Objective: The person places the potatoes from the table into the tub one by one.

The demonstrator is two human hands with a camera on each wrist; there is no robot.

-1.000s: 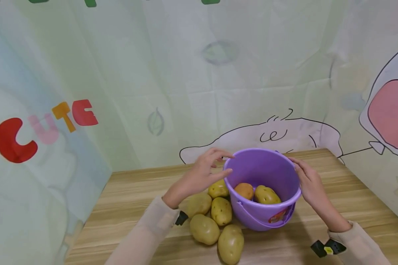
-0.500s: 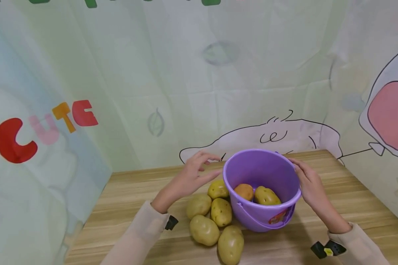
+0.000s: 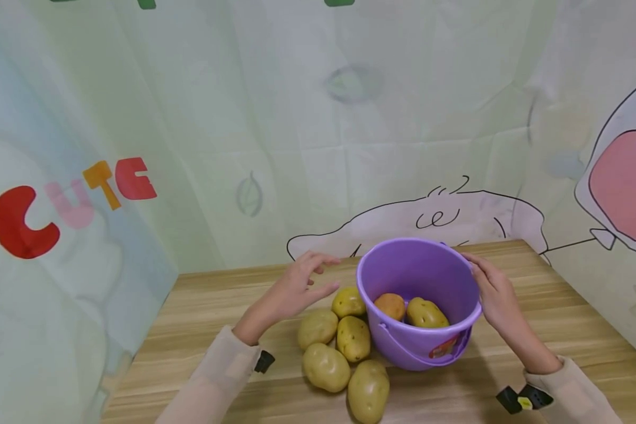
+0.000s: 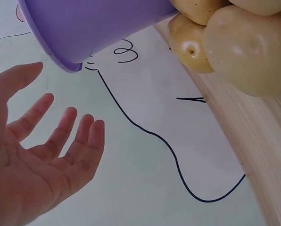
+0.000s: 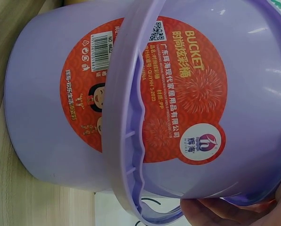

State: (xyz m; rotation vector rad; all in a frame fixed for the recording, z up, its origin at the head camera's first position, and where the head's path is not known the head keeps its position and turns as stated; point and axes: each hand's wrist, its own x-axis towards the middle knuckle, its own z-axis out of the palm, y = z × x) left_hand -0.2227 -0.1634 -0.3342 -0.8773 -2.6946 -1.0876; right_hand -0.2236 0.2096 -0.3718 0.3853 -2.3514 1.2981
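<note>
A purple bucket stands on the wooden table, its handle hanging down at the front. My right hand holds the bucket by its right side at the rim; in the right wrist view its fingers lie just under the rim, partly hidden. Inside are a brownish-orange potato and a yellow potato. My left hand hovers left of the bucket, fingers loosely bent and apart, holding nothing. Below and right of it, several potatoes lie in a cluster against the bucket's left side.
The wooden table ends at a printed cloth backdrop behind and on both sides. A round red label is stuck on the bucket's outer wall.
My left hand has drawn back to the left and slightly down from the bucket's rim, uncovering a potato in the cluster. The right hand and bucket have stayed put.
</note>
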